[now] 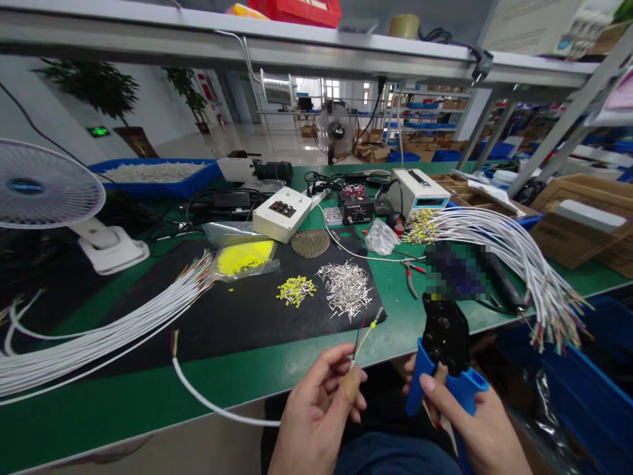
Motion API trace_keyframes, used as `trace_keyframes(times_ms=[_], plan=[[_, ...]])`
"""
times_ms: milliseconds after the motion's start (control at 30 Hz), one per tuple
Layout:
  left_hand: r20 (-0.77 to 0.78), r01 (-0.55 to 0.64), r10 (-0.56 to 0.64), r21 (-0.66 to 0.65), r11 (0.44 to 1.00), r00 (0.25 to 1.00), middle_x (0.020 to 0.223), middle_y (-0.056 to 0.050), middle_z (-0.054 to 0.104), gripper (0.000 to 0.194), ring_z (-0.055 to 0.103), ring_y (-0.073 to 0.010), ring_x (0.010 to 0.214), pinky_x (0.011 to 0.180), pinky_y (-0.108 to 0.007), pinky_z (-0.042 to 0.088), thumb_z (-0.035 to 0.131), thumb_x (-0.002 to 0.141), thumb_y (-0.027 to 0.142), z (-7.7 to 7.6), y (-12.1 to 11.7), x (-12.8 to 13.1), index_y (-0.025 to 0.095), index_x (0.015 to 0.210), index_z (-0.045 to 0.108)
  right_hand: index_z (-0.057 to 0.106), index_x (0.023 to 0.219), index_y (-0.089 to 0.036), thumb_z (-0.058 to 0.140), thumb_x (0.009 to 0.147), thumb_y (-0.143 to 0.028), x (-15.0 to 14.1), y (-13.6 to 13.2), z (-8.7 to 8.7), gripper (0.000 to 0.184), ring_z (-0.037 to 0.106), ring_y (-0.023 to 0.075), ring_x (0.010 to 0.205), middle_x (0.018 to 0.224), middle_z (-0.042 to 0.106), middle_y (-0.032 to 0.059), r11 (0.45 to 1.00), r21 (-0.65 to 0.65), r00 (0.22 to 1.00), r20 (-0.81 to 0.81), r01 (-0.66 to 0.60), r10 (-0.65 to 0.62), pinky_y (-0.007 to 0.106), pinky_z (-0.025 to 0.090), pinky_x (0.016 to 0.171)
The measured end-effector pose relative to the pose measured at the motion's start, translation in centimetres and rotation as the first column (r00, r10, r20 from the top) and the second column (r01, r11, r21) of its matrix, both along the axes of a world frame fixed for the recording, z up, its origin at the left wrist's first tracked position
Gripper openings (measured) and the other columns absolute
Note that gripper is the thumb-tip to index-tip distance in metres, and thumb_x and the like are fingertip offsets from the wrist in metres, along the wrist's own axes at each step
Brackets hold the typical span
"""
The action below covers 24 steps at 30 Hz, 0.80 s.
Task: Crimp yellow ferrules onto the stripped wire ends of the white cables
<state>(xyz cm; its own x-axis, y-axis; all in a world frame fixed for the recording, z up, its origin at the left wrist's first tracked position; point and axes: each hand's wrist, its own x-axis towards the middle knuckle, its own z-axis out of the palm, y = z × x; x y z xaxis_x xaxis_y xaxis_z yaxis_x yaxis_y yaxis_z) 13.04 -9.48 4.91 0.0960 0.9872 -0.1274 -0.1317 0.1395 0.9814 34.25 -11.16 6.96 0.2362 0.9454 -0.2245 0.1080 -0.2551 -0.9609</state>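
Note:
My left hand (324, 402) pinches a white cable (217, 404) close to its stripped end. From the fingertips fan out thin coloured wires, and a yellow-collared ferrule (374, 323) sits on one of them. The cable's other end, also stripped, rests over the mat at the left. Wrapped in my right hand (469, 409) is a crimping tool (446, 333) with a black head and blue handles, its jaws pointing up and apart from the wires. Beyond my hands lie a pile of yellow ferrules (297, 290) and a larger pile of silvery pins (345, 290) on the black mat (247, 323).
A bundle of white cables (143, 323) lies left, another bundle (494, 231) right. Red-handled pliers (411, 280) rest near the right bundle. A bag of yellow pieces (244, 257), a white control box (281, 214) and a fan (44, 185) stand further back. A shelf (297, 41) spans above.

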Motion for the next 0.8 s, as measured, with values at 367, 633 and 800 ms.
trace_keyframes(times_ms=[367,633,800], plan=[[0.437,0.086,-0.061,-0.037,0.996,0.898,0.088,-0.002,0.065,0.029,0.066,-0.0114,0.056,0.053,-0.024,0.059,0.075,0.095,0.041,-1.0,-1.1,2.2,0.021,0.115,0.068,0.081,0.076,-0.021,0.084,0.078,-0.053,-2.5,1.0,1.4,0.032,0.078,0.0301,0.089,0.093,0.081,0.0107,0.979,0.176,0.995,0.026,-0.099,0.096,0.037,0.063,0.086],[0.523,0.183,-0.142,-0.027,0.983,0.841,0.083,-0.001,0.062,0.022,0.059,-0.0083,0.055,0.051,-0.020,0.056,0.076,0.095,0.039,-0.8,-1.2,2.7,0.021,0.106,0.071,0.082,0.082,-0.022,0.084,0.080,-0.050,-3.0,1.0,1.3,0.028,0.077,0.0268,0.083,0.089,0.079,0.0089,0.976,0.193,0.995,0.019,-0.100,0.099,0.037,0.064,0.086],[0.424,0.082,-0.066,-0.018,0.997,0.903,0.081,0.000,0.058,0.028,0.054,-0.0050,0.055,0.053,-0.015,0.045,0.078,0.092,0.044,-0.6,-1.0,2.9,0.020,0.106,0.073,0.083,0.089,-0.027,0.085,0.080,-0.047,-2.3,0.5,0.2,0.022,0.073,0.0305,0.113,0.118,0.078,0.0090,0.962,0.265,0.995,0.094,-0.068,0.044,0.040,0.059,0.101]])
